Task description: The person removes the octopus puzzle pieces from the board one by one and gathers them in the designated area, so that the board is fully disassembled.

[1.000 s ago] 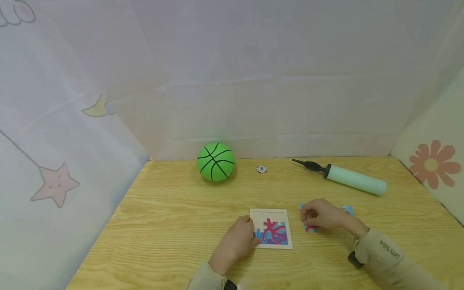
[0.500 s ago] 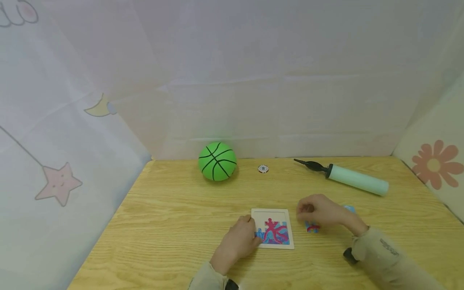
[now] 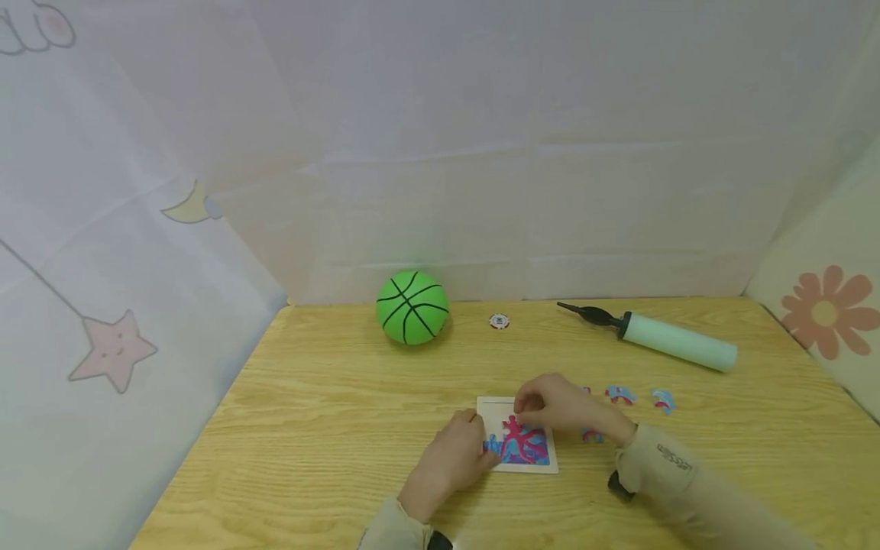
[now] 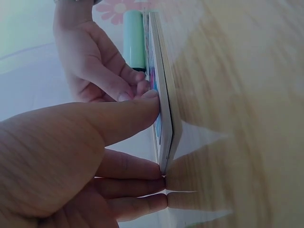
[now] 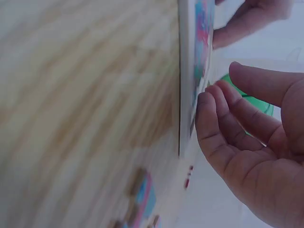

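A square jigsaw tray [image 3: 554, 461] with a pale wooden border lies on the table, partly filled with joined pieces of a pink octopus picture [image 3: 517, 447]. My left hand [image 3: 454, 451] holds the tray by its left side; in the left wrist view the thumb lies on the border and the fingers touch the edge. My right hand [image 3: 553, 402] is over the tray's upper right part. In the right wrist view its bent fingertips [image 5: 205, 102] are right at the tray's face, with the thumb apart and no piece showing between them.
Several loose jigsaw pieces [image 3: 621, 395] lie right of the tray, some partly hidden by the right hand. Farther back are a green ball [image 3: 412, 308], a poker chip [image 3: 499, 321] and a mint hand pump [image 3: 677, 341] with a black nozzle. A fabric wall stands behind the table.
My right hand has moved left from the loose pieces to the tray's upper right, uncovering several pieces. The left hand stays at the tray's left side.
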Demonstrator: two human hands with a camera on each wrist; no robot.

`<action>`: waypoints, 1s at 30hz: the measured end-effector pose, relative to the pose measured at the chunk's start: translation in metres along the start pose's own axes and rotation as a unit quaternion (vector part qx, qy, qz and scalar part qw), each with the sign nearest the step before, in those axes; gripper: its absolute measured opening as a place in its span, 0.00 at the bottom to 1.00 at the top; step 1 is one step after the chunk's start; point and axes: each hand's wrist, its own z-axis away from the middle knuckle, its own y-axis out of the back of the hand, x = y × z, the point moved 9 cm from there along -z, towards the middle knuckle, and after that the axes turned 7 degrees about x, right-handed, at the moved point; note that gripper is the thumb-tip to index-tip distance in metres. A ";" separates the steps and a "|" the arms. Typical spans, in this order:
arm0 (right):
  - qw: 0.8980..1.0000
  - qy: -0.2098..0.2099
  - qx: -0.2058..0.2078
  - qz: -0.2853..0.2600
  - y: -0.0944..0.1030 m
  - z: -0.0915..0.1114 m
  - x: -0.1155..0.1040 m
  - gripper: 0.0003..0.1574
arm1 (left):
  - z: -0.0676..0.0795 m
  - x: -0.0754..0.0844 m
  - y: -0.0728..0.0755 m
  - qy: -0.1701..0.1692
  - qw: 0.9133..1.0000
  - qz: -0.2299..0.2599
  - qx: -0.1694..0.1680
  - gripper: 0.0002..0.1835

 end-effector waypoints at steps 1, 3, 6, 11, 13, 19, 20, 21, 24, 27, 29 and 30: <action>1.000 -0.002 -0.002 -0.001 -0.003 -0.002 0.000 0.03 | 0.000 0.000 0.000 0.001 1.000 0.000 0.000 0.25; 1.000 -0.009 0.000 -0.003 -0.006 -0.005 0.001 0.03 | 0.000 0.000 0.000 0.002 1.000 -0.001 0.000 0.26; 1.000 -0.027 0.006 -0.009 -0.009 -0.010 0.003 0.02 | -0.001 0.000 0.000 0.001 1.000 -0.001 0.001 0.25; 0.998 -0.057 0.006 -0.037 -0.010 -0.018 0.002 0.04 | 0.000 0.001 0.001 -0.001 1.000 -0.003 0.002 0.24; 0.997 -0.067 0.004 -0.047 -0.012 -0.020 0.003 0.04 | 0.000 0.001 0.001 -0.002 1.000 -0.005 0.001 0.24; 0.995 -0.082 0.002 -0.048 -0.015 -0.025 0.005 0.04 | 0.000 0.000 -0.001 -0.003 1.000 -0.009 -0.004 0.26; 0.996 -0.081 0.001 -0.047 -0.015 -0.025 0.004 0.03 | 0.000 0.000 -0.001 -0.002 1.000 -0.010 -0.004 0.27; 0.996 -0.079 -0.001 -0.047 -0.015 -0.026 0.004 0.03 | 0.000 0.000 -0.002 -0.002 1.000 -0.011 -0.005 0.27; 0.997 -0.071 -0.008 -0.039 -0.017 -0.026 0.003 0.04 | 0.001 0.000 -0.002 0.000 1.000 -0.008 -0.005 0.26; 0.997 -0.068 -0.016 -0.034 -0.019 -0.025 0.002 0.06 | 0.001 -0.001 -0.002 0.002 1.000 -0.007 -0.004 0.26; 0.997 -0.070 -0.019 -0.035 -0.019 -0.025 0.001 0.08 | 0.001 -0.001 -0.002 0.002 1.000 -0.008 -0.002 0.26; 0.997 -0.071 -0.020 -0.037 -0.019 -0.025 0.001 0.09 | 0.001 -0.001 -0.002 0.002 1.000 -0.009 -0.001 0.26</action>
